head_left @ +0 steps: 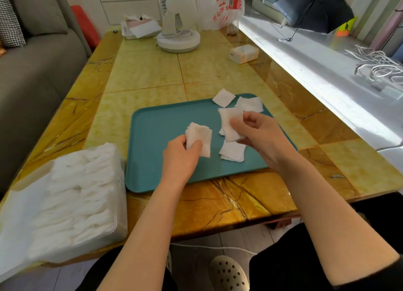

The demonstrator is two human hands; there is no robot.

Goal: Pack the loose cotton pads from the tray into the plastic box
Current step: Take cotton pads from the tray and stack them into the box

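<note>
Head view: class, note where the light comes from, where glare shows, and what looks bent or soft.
In the head view, daylight from the right glares off the windowsill and the glossy table beside it; the same view's wide lens bows the table edges, and the plastic box at near left looks soft.

Over the teal tray, left hand and right hand each pinch cotton pads.

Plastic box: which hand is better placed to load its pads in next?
Left. The left hand grips a stack of cotton pads on the side nearest the plastic box; the right hand, also holding pads, is farther across the teal tray.
</note>
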